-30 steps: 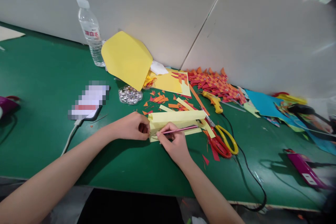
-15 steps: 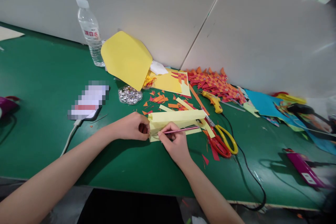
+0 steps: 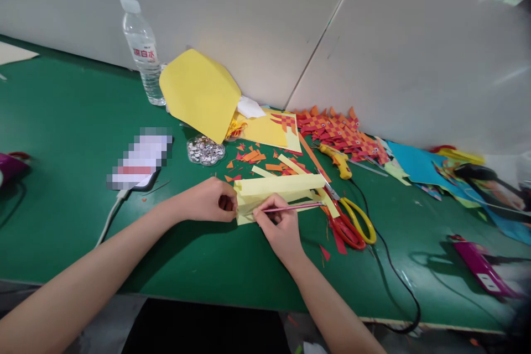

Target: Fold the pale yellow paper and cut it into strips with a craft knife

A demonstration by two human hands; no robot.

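Note:
My left hand (image 3: 212,200) pinches the left end of a folded pale yellow paper (image 3: 274,185) lying on the green table. In my right hand (image 3: 281,231) is a slim pink pencil (image 3: 302,206), its tip hidden at my fingers over the paper's lower flap and its other end pointing right. Scissors (image 3: 360,221) with a red and a yellow handle rest just right of the paper, with a pale strip across them. Behind the paper lie orange and red paper scraps (image 3: 253,155) and pale yellow strips (image 3: 290,164).
A water bottle (image 3: 143,55) stands by the wall, with a yellow sheet (image 3: 199,91) beside it. A tray of googly eyes (image 3: 205,150) and a phone (image 3: 141,160) lie to the left. A yellow glue gun (image 3: 338,161), woven paper fish (image 3: 340,133) and a purple power strip (image 3: 483,268) are rightward.
My right hand has slid slightly to the right along the paper with the pencil. My left hand stays at the paper's left end.

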